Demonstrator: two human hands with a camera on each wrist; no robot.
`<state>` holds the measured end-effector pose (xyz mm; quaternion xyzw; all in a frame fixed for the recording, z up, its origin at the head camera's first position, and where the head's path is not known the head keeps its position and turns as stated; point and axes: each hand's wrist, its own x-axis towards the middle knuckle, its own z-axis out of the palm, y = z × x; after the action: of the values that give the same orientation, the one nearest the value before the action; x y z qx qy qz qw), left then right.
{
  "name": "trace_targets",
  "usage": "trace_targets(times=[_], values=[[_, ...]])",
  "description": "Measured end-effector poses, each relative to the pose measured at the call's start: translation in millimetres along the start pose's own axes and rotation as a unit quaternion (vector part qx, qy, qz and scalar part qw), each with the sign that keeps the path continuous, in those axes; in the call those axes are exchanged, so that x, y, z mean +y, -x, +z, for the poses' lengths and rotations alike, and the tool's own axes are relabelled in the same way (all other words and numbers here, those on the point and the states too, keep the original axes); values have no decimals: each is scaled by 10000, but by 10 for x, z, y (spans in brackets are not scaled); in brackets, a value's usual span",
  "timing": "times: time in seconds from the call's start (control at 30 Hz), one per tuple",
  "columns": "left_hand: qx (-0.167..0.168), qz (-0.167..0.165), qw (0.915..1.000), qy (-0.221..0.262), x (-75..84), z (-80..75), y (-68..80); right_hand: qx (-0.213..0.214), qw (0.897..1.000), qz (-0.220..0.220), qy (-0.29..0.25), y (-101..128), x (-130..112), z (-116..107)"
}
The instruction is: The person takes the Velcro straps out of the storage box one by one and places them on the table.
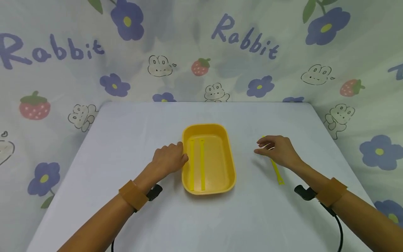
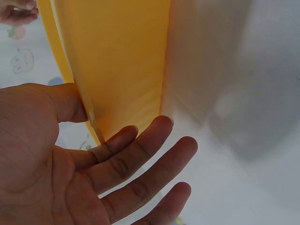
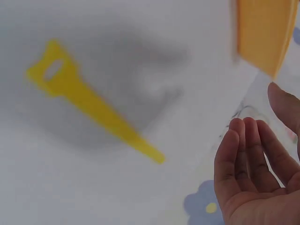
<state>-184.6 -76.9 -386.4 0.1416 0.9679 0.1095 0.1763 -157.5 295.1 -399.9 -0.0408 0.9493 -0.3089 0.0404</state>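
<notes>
The loose yellow strip (image 3: 104, 112), saw-shaped with a slotted wide end, lies flat on the table (image 1: 252, 217) right of the tray (image 1: 218, 161), slanting, wide end nearer the person. The right hand (image 1: 281, 150) is above it, not touching; its grip is spread, thumb apart from curved fingers, holding nothing. The left hand (image 1: 169, 158) pinches the tray's left rim, thumb over the edge, fingers outside, apparently to steady it. Inside, two strips (image 1: 202, 164) lie lengthwise, side by side and apart, toward the left wall, leaving bare floor to their right. Bare table separates tray and loose strip; the tray's raised rim is the nearest obstruction. The table's far edge, before the printed cloth (image 1: 189, 35), is well beyond.
</notes>
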Motion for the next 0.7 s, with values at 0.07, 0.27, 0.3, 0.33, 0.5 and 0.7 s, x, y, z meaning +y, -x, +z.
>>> trace_targets(times=[0.07,0.27,0.3,0.33,0.5,0.7], values=[[12,-12,10000,3,-12,3,3,-61,10000,-73,-12,-27,-119,21],[34,-20,10000,48,-36,-1,18,-214,9992,-322,-122,-68,-392,86],[30,-17,10000,49,-37,-2,17,-253,9988,-383,-151,-71,-431,101],[19,-18,10000,57,-37,-3,16,-303,9983,-471,-176,-74,-464,116],[-36,-23,10000,67,-34,0,11,-486,9944,-905,-264,-88,-627,207],[-68,-2,9999,115,-51,-5,19,-786,9868,-1404,-180,-130,-798,327]])
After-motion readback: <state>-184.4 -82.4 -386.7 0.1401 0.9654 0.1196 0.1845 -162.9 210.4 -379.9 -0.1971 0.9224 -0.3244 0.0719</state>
